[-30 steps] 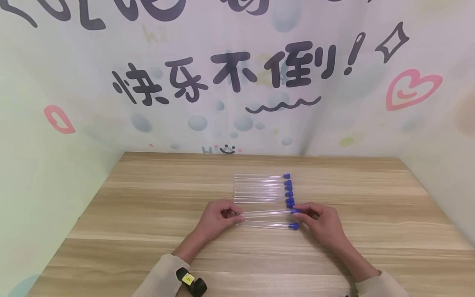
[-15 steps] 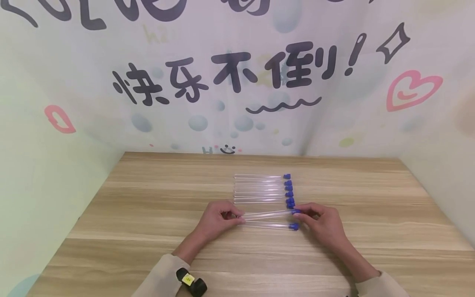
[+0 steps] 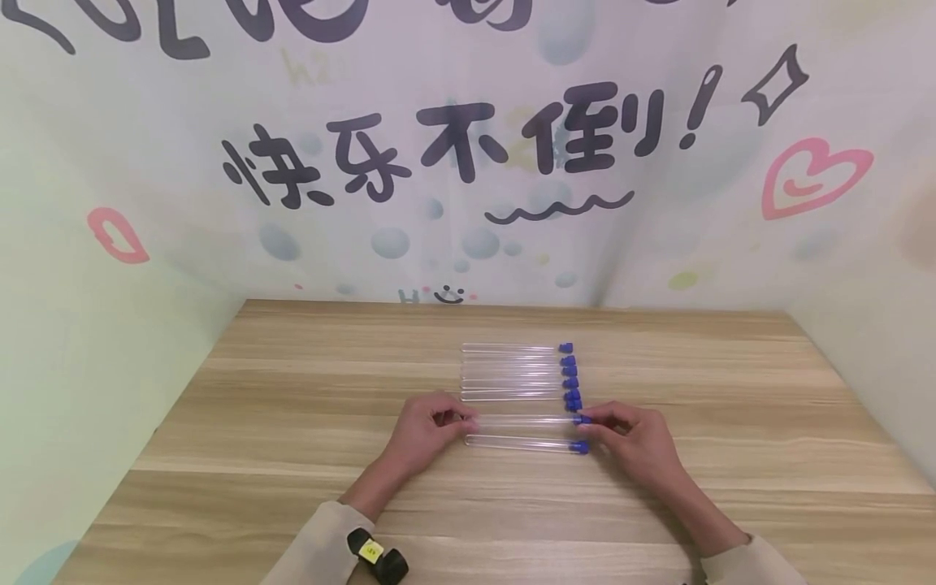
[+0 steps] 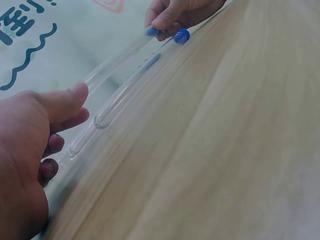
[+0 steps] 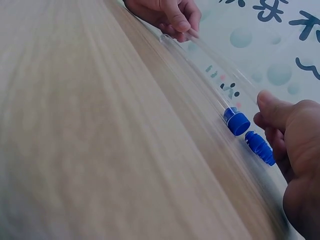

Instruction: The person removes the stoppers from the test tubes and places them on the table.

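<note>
A clear test tube (image 3: 522, 420) with a blue cap is stretched between both hands, lying crosswise. My left hand (image 3: 427, 431) pinches its rounded end between thumb and index finger. At the other end, my right hand (image 3: 638, 439) pinches the tube by its cap, which the fingertips partly cover. Nearer to me, a second capped test tube (image 3: 519, 444) lies on the table; the left wrist view shows its rounded bottom just beyond the left fingers. Behind the held tube, several more test tubes (image 3: 508, 372) lie side by side, blue caps (image 5: 260, 148) to the right.
The wood-grain table (image 3: 292, 455) reaches back to a printed cloth (image 3: 329, 244) with large dark characters. A black wrist strap (image 3: 376, 555) with a yellow label sits on the left sleeve.
The left end of the held test tube has shifted slightly away from me with my left hand, so the tube now lies straighter across. My right hand has barely moved.
</note>
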`<state>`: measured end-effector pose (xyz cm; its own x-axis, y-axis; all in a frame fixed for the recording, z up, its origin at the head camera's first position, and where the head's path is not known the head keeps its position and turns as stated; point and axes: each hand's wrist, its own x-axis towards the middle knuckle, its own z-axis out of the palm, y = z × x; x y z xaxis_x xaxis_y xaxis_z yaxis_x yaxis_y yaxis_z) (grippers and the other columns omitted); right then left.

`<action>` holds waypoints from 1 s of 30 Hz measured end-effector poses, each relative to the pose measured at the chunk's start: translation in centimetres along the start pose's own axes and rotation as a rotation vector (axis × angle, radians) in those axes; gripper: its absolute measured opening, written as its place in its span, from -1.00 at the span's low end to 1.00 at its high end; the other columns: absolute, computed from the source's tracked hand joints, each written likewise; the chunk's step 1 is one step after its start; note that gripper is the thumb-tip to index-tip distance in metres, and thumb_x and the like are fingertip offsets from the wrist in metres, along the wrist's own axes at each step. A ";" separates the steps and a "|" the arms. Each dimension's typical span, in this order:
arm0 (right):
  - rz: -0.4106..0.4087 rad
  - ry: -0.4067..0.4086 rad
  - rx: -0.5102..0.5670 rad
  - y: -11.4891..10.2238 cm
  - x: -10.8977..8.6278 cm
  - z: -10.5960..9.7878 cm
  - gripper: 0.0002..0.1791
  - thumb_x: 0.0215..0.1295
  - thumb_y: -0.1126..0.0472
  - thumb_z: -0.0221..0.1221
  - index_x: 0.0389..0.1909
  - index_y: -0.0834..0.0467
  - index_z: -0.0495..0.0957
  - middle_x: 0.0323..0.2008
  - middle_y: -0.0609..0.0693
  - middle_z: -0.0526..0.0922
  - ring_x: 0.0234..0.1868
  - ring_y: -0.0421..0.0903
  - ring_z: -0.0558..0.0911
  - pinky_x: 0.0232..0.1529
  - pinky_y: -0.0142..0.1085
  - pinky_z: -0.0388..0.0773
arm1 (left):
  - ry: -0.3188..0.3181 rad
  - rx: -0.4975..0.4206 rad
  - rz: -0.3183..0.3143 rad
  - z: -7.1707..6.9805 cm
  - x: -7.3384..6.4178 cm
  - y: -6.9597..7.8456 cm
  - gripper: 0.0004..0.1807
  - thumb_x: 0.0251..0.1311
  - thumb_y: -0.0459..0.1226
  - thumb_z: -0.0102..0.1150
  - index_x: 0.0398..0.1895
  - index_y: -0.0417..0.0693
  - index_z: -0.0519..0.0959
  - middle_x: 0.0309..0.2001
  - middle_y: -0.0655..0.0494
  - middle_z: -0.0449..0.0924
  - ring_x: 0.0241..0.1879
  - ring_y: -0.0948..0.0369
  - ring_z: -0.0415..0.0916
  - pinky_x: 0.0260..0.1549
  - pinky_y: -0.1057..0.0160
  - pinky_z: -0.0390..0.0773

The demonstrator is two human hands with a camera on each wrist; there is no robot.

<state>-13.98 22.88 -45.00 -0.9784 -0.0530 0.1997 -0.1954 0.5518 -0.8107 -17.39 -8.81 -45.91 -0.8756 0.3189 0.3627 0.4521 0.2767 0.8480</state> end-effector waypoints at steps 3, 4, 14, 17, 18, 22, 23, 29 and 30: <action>-0.007 -0.016 0.027 -0.1 0.0 0.0 -0.80 0.03 0.06 0.41 -0.29 -0.03 0.72 -0.28 -0.18 0.72 -0.24 -0.22 0.64 -0.26 -0.40 0.53 | 0.024 0.021 -0.050 0.0 0.0 0.2 -0.85 -0.04 -0.28 0.45 -0.35 -0.04 0.74 -0.49 0.29 0.58 -0.53 0.29 0.34 -0.56 0.38 0.34; -0.010 -0.017 0.031 -0.2 -0.1 0.0 -0.80 0.04 0.05 0.40 -0.29 -0.03 0.72 -0.28 -0.19 0.72 -0.25 -0.21 0.64 -0.27 -0.39 0.53 | 0.030 0.026 -0.061 -0.1 0.0 0.2 -0.85 -0.03 -0.28 0.45 -0.35 -0.04 0.74 -0.47 0.30 0.59 -0.53 0.29 0.35 -0.55 0.38 0.36; -0.031 -0.014 0.026 0.2 0.0 0.0 -0.80 0.07 0.13 0.39 -0.25 0.02 0.70 -0.34 -0.17 0.71 -0.31 -0.20 0.64 -0.28 -0.38 0.55 | 0.015 0.047 -0.066 0.0 0.0 0.3 -0.85 -0.04 -0.30 0.46 -0.34 -0.05 0.74 -0.45 0.33 0.59 -0.52 0.30 0.37 -0.55 0.37 0.40; -0.054 -0.010 0.020 0.3 0.0 0.0 -0.80 0.08 0.20 0.38 -0.23 0.05 0.69 -0.38 -0.18 0.69 -0.35 -0.19 0.63 -0.30 -0.37 0.56 | 0.002 0.048 -0.069 0.0 0.1 0.3 -0.84 -0.03 -0.29 0.45 -0.33 -0.05 0.73 -0.46 0.33 0.58 -0.52 0.30 0.37 -0.55 0.38 0.40; -0.062 -0.007 0.016 0.3 0.0 0.0 -0.80 0.08 0.21 0.38 -0.23 0.05 0.69 -0.38 -0.18 0.69 -0.35 -0.19 0.63 -0.31 -0.37 0.56 | -0.001 0.049 -0.070 0.0 0.1 0.4 -0.84 -0.03 -0.29 0.45 -0.33 -0.05 0.73 -0.46 0.33 0.58 -0.52 0.30 0.37 -0.55 0.38 0.40; -0.093 0.003 0.003 0.3 0.0 0.1 -0.80 0.09 0.25 0.37 -0.23 0.07 0.68 -0.40 -0.19 0.67 -0.39 -0.20 0.62 -0.35 -0.37 0.56 | -0.004 0.052 -0.074 0.0 0.1 0.4 -0.84 -0.03 -0.29 0.45 -0.32 -0.06 0.73 -0.47 0.33 0.57 -0.52 0.31 0.37 -0.55 0.38 0.40; -0.100 0.005 0.000 0.3 0.0 0.1 -0.80 0.09 0.25 0.37 -0.23 0.07 0.67 -0.41 -0.20 0.66 -0.40 -0.20 0.61 -0.36 -0.37 0.56 | -0.004 0.052 -0.075 0.0 0.1 0.4 -0.84 -0.02 -0.29 0.45 -0.32 -0.06 0.73 -0.48 0.33 0.57 -0.52 0.31 0.37 -0.55 0.38 0.40; -0.116 -0.006 0.004 0.3 0.1 0.1 -0.81 0.12 0.27 0.35 -0.22 0.09 0.66 -0.41 -0.17 0.65 -0.39 -0.20 0.61 -0.36 -0.37 0.57 | 0.001 0.050 -0.094 -0.1 0.1 0.5 -0.86 -0.01 -0.29 0.44 -0.33 -0.05 0.73 -0.47 0.33 0.58 -0.52 0.30 0.39 -0.54 0.37 0.42; -0.114 -0.004 0.001 0.3 0.1 0.1 -0.82 0.13 0.27 0.34 -0.21 0.09 0.65 -0.40 -0.16 0.65 -0.37 -0.20 0.61 -0.34 -0.37 0.57 | 0.007 0.051 -0.104 -0.1 0.1 0.5 -0.86 -0.01 -0.28 0.44 -0.33 -0.04 0.73 -0.47 0.33 0.58 -0.52 0.30 0.40 -0.53 0.36 0.43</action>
<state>-14.16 22.99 -45.25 -0.9499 -0.1187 0.2890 -0.3059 0.5414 -0.7831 -17.27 -8.68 -45.41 -0.9194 0.2794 0.2769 0.3667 0.3538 0.8604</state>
